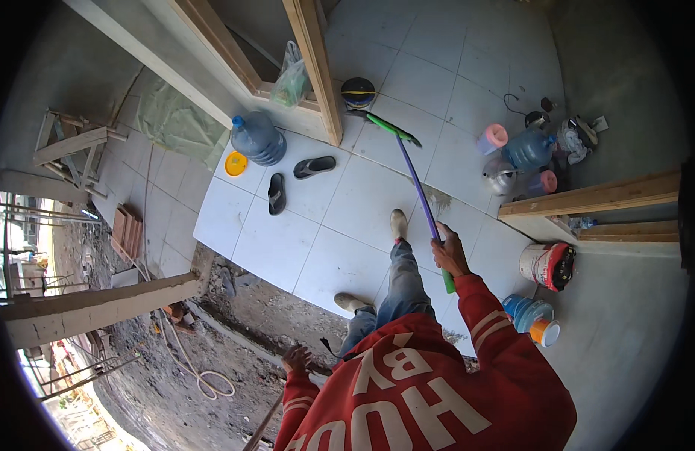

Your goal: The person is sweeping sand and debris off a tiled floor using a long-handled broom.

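My right hand (450,251) grips a broom by its purple handle (418,189), just above the green end sleeve. The broom's green head (392,127) with dark bristles lies far ahead over the white floor tiles (359,203), near a black round container (357,93) with a yellow band. Low on the left, my left hand (297,358) hangs beside my body above the bare ground, fingers apart and nothing visible in it. My boots (399,224) straddle the tiles near their edge.
Two black sandals (276,194), a yellow lid (236,163) and a blue water jug (259,138) lie left of the broom. To the right are a second jug (528,147), a metal kettle (499,176), a paint bucket (545,266) and wooden door frames (590,197). A hose (203,380) coils on rough ground.
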Motion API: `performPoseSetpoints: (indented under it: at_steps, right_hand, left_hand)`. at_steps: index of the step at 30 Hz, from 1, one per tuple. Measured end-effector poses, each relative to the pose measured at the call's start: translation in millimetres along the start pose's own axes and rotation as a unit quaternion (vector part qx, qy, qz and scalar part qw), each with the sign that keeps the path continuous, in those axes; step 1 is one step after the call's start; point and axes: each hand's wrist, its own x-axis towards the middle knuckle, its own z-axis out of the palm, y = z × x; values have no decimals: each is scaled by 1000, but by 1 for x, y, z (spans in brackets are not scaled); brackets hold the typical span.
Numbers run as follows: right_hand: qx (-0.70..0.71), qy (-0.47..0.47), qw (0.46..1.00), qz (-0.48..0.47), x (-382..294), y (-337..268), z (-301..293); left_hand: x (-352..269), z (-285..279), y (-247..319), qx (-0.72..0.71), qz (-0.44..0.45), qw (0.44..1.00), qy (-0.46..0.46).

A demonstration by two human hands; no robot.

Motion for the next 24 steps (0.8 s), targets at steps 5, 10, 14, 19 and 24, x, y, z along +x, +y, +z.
performPoseSetpoints:
  at_steps: [5, 10, 14, 19, 24]
  right_hand:
    - [-31, 82, 996, -24, 186, 7, -61]
    - [-158, 124, 979, 10, 373, 52, -116]
    - [-262, 14, 961, 89, 410, 126, -141]
    - [-354, -15, 921, 164, 237, 207, -170]
    - [-303, 4, 947, 104, 79, 191, -203]
  left_hand:
    - [-8, 81, 57, 55, 53, 996, 46]
    - [-31, 164, 78, 177, 9, 983, 48]
    - [-45, 209, 83, 222, 33, 974, 18]
    - [-47, 249, 99, 226, -21, 973, 29]
    - [-31, 292, 115, 175, 32, 984, -6]
